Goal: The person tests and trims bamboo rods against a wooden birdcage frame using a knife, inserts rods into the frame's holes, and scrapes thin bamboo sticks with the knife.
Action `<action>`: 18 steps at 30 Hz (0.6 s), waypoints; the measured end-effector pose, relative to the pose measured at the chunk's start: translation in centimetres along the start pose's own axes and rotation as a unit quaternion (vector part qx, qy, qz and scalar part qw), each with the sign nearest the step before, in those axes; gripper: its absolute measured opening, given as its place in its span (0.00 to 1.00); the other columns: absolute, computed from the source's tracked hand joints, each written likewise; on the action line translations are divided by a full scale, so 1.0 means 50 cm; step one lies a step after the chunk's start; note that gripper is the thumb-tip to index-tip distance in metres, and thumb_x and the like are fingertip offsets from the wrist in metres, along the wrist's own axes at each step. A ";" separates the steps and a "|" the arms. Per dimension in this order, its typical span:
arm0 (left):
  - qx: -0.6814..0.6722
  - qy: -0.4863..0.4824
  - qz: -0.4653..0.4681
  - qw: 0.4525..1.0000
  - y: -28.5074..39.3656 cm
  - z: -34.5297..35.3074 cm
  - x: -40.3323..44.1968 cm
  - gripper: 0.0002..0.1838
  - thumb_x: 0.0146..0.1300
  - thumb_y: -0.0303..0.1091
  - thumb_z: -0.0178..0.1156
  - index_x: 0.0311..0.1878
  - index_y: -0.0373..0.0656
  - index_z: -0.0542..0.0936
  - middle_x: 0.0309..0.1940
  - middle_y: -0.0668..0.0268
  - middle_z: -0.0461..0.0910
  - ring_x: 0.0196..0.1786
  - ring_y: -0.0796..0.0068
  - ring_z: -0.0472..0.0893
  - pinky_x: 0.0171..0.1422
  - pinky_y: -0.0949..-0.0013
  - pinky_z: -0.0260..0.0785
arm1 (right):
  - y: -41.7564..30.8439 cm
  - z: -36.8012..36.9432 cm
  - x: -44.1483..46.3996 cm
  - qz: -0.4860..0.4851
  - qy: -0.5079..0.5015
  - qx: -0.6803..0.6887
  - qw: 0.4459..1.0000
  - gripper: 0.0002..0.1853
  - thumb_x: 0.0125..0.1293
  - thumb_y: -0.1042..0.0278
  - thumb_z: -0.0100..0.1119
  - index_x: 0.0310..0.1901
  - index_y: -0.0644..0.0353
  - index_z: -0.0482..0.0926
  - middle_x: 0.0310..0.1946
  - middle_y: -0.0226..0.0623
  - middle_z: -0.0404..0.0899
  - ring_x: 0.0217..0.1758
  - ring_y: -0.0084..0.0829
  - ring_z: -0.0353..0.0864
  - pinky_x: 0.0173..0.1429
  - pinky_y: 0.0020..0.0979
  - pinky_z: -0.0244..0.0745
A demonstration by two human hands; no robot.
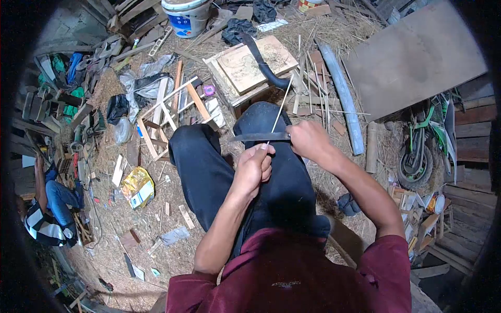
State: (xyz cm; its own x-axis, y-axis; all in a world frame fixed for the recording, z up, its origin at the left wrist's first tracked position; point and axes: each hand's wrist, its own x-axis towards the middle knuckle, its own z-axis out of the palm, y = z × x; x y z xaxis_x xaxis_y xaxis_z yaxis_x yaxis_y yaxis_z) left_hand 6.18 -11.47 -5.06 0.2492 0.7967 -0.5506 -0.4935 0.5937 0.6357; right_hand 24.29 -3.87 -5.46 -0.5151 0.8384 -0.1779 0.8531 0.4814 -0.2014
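My right hand point(309, 139) is closed around the handle of a knife point(255, 137), its dark blade pointing left above my knees. My left hand point(252, 169) pinches the lower end of a thin pale wooden stick point(280, 112), which slants up and away to the right. Just beyond the left fingers, the blade crosses the stick and appears to touch it. In front of my knees, a curved dark blade-like tool point(258, 60) lies across a wooden block point(235, 73) strewn with shavings.
Small wooden frames point(169, 112) and a pink tape measure point(209, 90) lie left of the block. A grey plank point(342, 99), a large board point(412, 55) and a green motorbike point(425, 135) are on the right. Another person point(52, 208) sits far left. A bucket point(185, 18) stands behind.
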 end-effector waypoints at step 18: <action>-0.091 -0.039 -0.072 0.993 -0.052 -0.085 -0.184 0.14 0.78 0.40 0.43 0.36 0.44 0.69 0.15 0.81 0.51 0.15 0.88 0.48 0.21 0.76 0.41 | 0.044 0.027 0.010 0.133 0.011 0.062 0.989 0.06 0.51 0.76 0.59 0.28 0.67 0.83 0.28 0.58 0.82 0.34 0.55 0.84 0.41 0.49 0.80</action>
State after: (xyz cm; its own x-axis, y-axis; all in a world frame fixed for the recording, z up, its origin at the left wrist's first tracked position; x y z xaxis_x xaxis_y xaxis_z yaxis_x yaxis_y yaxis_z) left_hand 1.62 -20.80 -3.93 0.3881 0.7161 -0.5802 -0.5885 0.6770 0.4420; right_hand 25.80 -2.72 -7.32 -0.2700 0.9372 -0.2208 0.9411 0.2085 -0.2661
